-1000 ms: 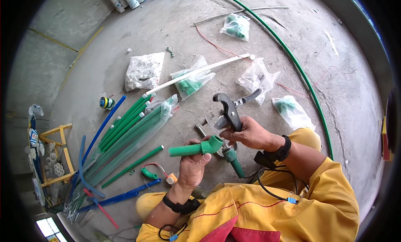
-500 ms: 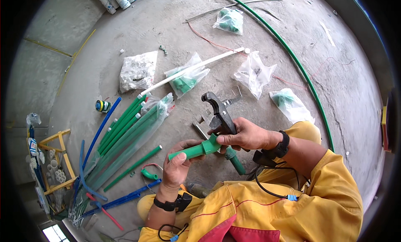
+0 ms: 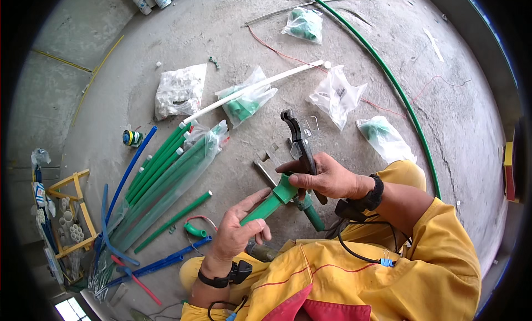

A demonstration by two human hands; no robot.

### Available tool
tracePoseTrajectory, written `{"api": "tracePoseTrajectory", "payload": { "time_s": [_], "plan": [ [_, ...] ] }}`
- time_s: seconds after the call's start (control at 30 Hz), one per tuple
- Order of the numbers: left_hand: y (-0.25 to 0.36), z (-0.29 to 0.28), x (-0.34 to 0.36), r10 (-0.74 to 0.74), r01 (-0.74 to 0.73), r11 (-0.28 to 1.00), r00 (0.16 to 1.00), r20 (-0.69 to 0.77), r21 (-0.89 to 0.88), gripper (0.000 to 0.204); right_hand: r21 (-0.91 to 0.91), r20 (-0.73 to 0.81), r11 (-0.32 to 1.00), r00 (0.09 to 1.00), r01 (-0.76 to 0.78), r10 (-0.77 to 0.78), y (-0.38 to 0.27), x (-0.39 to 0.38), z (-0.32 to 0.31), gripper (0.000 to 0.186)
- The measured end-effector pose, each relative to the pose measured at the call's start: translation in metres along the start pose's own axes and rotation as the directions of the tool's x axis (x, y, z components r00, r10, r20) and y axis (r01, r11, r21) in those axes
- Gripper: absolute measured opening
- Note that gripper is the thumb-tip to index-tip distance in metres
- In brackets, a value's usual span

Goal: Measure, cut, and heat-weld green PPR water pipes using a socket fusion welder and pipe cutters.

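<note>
A short green plastic pipe [image 3: 262, 209] with a green elbow fitting [image 3: 285, 189] on its far end slants up to the right in front of me. My left hand [image 3: 235, 229] grips the pipe's lower end between thumb and fingers. Wrapped around the dark handles of a pipe cutter [image 3: 300, 137] is my right hand [image 3: 332, 178], its thumb against the fitting. The cutter's hooked head points away from me. Just below my right hand, on the floor, lies a tool with a green handle [image 3: 313, 215], beside a metal bracket [image 3: 265, 172]; the hand and fitting partly cover both.
Green pipes [image 3: 166, 174], partly in clear plastic, lie at left near blue pipes [image 3: 160, 265]. Beyond are a white pipe [image 3: 249, 93] and bags of green fittings [image 3: 244, 107]. A long green pipe [image 3: 388, 71] curves along the right. A yellow rack [image 3: 80, 193] stands far left.
The pipe and fitting have tilted more steeply, their lower end moving right and toward me with my left hand. The cutter has turned, its head swinging slightly right and farther away.
</note>
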State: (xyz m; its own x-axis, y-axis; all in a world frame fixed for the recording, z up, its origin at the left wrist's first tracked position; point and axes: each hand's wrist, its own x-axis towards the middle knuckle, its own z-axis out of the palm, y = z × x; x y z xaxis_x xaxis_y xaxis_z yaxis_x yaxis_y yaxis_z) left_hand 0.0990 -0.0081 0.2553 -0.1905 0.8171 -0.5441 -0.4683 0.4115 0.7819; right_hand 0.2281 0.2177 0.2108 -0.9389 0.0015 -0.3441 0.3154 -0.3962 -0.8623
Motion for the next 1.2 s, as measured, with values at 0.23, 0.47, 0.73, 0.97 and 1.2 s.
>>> {"api": "tracePoseTrajectory", "payload": {
  "time_s": [0.23,0.47,0.73,0.97,1.2],
  "plan": [
    [-0.022,0.016,0.006,0.252,-0.216,0.936,0.963,-0.099,0.278,0.054,0.126,-0.026,0.992,1.000,0.018,-0.015,0.011,0.000,0.015,0.045],
    [-0.021,0.018,0.008,0.251,-0.225,0.951,0.962,-0.105,0.211,0.048,0.050,-0.015,0.993,0.994,0.111,-0.110,0.015,0.001,0.016,0.044],
    [-0.024,0.018,0.010,0.260,-0.231,0.947,0.960,-0.109,0.224,0.051,0.059,-0.018,0.995,0.996,0.083,-0.082,0.019,0.001,0.016,0.043],
    [-0.029,0.017,0.009,0.269,-0.248,0.949,0.958,-0.095,0.193,0.046,0.081,-0.015,0.994,0.997,0.078,-0.077,0.020,0.000,0.016,0.042],
    [-0.021,0.005,0.005,0.261,-0.254,0.962,0.964,-0.058,0.100,0.055,0.169,-0.045,0.983,0.997,0.071,-0.064,0.016,0.002,0.018,0.043]
  ]
}}
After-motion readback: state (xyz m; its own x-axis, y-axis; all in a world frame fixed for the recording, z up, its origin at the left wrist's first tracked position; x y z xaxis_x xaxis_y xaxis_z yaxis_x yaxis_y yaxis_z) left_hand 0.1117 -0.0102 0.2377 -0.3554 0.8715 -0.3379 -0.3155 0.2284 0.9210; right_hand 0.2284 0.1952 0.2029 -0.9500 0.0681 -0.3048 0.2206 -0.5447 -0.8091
